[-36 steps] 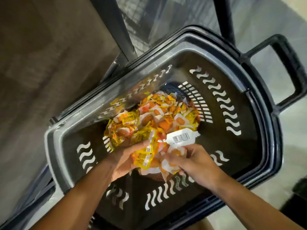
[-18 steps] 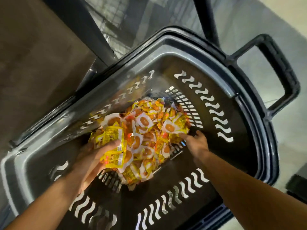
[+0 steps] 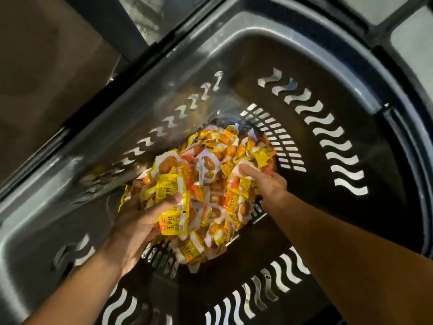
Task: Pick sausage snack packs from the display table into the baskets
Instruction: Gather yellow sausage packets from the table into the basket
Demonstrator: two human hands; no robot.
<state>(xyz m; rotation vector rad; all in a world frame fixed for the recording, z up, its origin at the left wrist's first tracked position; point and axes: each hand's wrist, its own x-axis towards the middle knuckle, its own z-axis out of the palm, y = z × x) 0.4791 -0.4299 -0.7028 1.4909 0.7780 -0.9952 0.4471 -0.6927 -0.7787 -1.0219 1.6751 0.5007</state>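
A heap of yellow, white and orange sausage snack packs (image 3: pixel 206 174) lies on the floor of a black plastic basket (image 3: pixel 339 66) with wavy slots in its walls. My left hand (image 3: pixel 138 228) is deep in the basket at the heap's left side, thumb pressed over yellow packs that rest in the palm. My right hand (image 3: pixel 267 184) reaches in from the right, fingers curled down on packs at the heap's right edge. Both forearms cross the near wall of the basket.
The basket's rim (image 3: pixel 28 202) runs from lower left to upper right and fills most of the view. Beyond its far side are a dark frame bar (image 3: pixel 131 43) and a brown surface (image 3: pixel 42 73). Light floor shows at the top right.
The camera has dropped closer to the basket. Both hands have gone lower with the packs, and the heap now rests on the basket floor. The white barcode pack is out of sight.
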